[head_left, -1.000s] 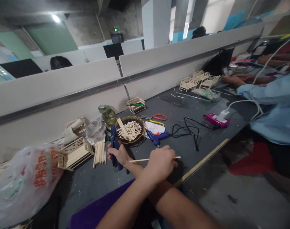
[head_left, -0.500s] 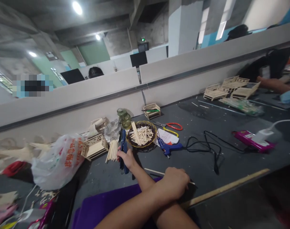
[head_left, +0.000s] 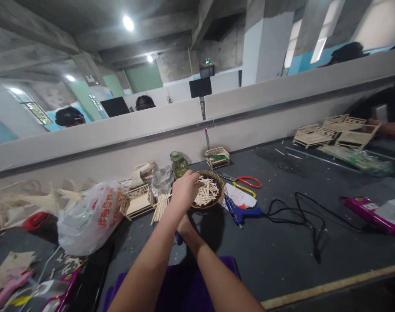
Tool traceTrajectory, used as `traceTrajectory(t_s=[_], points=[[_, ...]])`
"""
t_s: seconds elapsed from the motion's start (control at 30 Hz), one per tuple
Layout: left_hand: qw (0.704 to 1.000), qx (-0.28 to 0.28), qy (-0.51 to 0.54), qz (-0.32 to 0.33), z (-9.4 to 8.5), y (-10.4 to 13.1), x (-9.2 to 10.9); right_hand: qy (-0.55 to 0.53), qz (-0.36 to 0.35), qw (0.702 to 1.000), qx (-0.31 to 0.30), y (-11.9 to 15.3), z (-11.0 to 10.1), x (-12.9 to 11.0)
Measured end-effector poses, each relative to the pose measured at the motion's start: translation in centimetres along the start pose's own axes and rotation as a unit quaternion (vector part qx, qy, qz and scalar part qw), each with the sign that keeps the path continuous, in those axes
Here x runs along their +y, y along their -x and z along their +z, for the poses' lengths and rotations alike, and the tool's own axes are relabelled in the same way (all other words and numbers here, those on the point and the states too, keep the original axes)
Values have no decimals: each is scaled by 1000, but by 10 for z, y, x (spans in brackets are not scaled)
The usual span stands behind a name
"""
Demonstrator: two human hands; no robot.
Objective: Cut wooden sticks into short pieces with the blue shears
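Since the left hand (head_left: 185,190) is at the basket's (head_left: 204,208) left side, it's nearer the sticks (head_left: 207,191) just rightward; can't tell its grip, tbh. Right hand (head_left: 184,226)'s got the blue tool (head_left: 178,238).

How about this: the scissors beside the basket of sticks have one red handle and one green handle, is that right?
Not quite: the second handle is yellow, not green, as the head view shows. The scissors beside the basket do have one red handle.
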State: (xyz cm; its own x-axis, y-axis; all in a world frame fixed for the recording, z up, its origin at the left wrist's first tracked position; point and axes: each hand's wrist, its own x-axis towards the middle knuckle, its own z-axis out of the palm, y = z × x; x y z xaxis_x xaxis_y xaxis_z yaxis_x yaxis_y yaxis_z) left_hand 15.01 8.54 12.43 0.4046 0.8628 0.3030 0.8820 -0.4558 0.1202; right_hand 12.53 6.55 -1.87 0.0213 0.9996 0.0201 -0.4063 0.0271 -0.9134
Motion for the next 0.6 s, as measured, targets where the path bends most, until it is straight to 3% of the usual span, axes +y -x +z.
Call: traceTrajectory(t_s=[0.13,0.23,0.3,0.43,0.6], points=[[980,116,135,-87,-10,28,-32,-15,32,999,-21,4,-1,1],[950,168,224,-136,5,42,-66,26,48,998,-15,5,-5,-1],[931,172,290,-139,22,46,-88,124,17,992,15,7,-12,-8],[877,120,451,-110,48,50,-114,370,-81,922,77,17,-27,-28],[797,64,593,-96,48,60,-117,542,-149,821,103,27,-35,-38]])
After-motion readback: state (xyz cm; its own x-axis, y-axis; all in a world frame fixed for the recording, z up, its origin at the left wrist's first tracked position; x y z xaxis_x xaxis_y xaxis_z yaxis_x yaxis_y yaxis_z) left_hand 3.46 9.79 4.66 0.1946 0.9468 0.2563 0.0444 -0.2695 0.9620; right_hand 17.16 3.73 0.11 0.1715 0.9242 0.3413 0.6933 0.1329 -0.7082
